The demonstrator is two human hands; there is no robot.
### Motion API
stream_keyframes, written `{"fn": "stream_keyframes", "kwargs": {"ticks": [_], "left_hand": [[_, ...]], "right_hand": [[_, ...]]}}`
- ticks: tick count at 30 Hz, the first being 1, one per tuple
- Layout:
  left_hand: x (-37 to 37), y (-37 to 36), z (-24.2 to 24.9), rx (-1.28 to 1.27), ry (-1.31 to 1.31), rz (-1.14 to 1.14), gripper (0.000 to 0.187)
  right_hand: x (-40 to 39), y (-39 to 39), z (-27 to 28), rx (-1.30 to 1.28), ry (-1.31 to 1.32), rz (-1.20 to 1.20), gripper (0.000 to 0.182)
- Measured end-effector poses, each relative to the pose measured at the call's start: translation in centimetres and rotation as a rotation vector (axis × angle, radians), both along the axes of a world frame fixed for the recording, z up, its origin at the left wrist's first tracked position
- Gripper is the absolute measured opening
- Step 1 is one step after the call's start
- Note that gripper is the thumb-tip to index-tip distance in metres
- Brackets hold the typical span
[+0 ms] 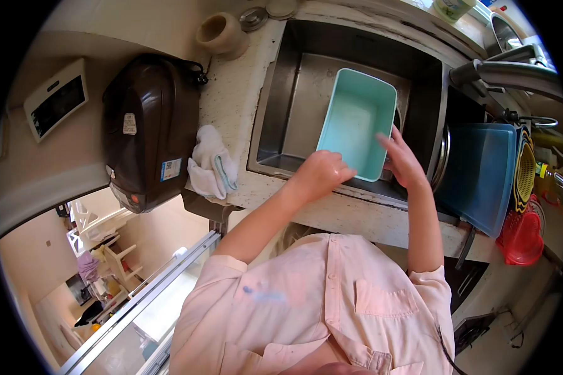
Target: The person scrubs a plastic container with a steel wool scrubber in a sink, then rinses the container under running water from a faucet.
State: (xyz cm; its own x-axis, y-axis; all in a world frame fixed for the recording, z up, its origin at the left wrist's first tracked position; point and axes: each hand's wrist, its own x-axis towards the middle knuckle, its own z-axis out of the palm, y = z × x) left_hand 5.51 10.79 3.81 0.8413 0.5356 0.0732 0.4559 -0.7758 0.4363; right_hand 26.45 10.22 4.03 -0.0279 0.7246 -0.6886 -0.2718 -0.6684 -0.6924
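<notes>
A light teal rectangular plastic bin [356, 119] is over the metal sink [297, 94], tilted so that I look into its open top. Nothing shows inside it. My left hand [322, 177] is closed at its near left corner, with the fingers curled over the rim. Around the right side wall goes my right hand [403, 159], some fingers outside and others over the rim, slightly blurred. Whether the bin's base touches the sink floor is hidden.
Left of the sink are a folded white cloth [211, 164], a dark brown appliance [150, 134] and a beige pot [222, 36]. A faucet [507, 75] reaches in from the right, above a translucent blue board [478, 172] and a red strainer [522, 236].
</notes>
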Motion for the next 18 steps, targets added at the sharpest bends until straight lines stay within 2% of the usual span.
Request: {"fn": "stream_keyframes", "kwargs": {"ticks": [1,4,6,7,8,9,10,11,12,13,15,16,17,18], "left_hand": [[0.5,0.3,-0.2,0.002,0.038,-0.026,0.019],[1.4,0.6,-0.7,0.073,-0.147,0.112,0.046],[2.4,0.6,-1.2,-0.036,-0.281,0.516,0.067],[2.7,0.7,-1.5,-0.093,-0.341,0.716,0.078],[2.1,1.4,-4.9,-0.395,-0.387,0.771,0.090],[2.4,2.1,-4.5,-0.758,-0.435,0.783,0.090],[2.8,2.6,-3.6,-1.125,-0.474,0.779,0.090],[3.2,2.9,-3.3,-1.496,-0.500,0.761,0.090],[3.3,3.2,-4.6,-1.594,-0.536,0.678,0.092],[3.7,3.0,-4.9,-1.598,-0.553,0.702,0.086],[4.9,2.8,-4.6,-1.601,-0.595,0.763,0.074],[5.6,2.5,-4.3,-1.520,-0.562,0.783,0.073],[6.1,2.3,-4.5,-1.504,-0.557,0.814,0.071],[6.6,2.3,-4.8,-1.484,-0.550,0.846,0.070]], "right_hand": [[0.3,0.0,-0.9,0.025,-0.072,0.051,0.059],[1.3,0.3,-4.6,0.208,-0.291,-0.038,0.061],[1.5,0.2,-5.3,0.349,-0.470,-0.062,0.062],[1.9,0.2,-5.5,0.376,-0.464,-0.062,0.062],[2.4,0.2,-5.6,0.402,-0.458,-0.059,0.062],[2.9,0.3,-5.5,0.432,-0.455,-0.056,0.062],[3.2,0.4,-4.6,0.343,-0.332,-0.070,0.055],[3.9,0.6,-3.8,0.397,-0.351,-0.038,0.052],[4.8,0.9,-3.3,0.447,-0.368,-0.007,0.049],[5.9,1.2,-2.6,0.489,-0.381,0.027,0.047],[10.3,2.6,0.4,0.808,-1.064,-0.104,0.042],[12.4,3.4,2.8,0.934,-1.423,-0.246,0.041],[14.7,4.1,4.6,0.924,-1.611,-0.413,0.051],[17.9,5.1,5.5,0.742,-1.902,-0.450,0.061]]}}
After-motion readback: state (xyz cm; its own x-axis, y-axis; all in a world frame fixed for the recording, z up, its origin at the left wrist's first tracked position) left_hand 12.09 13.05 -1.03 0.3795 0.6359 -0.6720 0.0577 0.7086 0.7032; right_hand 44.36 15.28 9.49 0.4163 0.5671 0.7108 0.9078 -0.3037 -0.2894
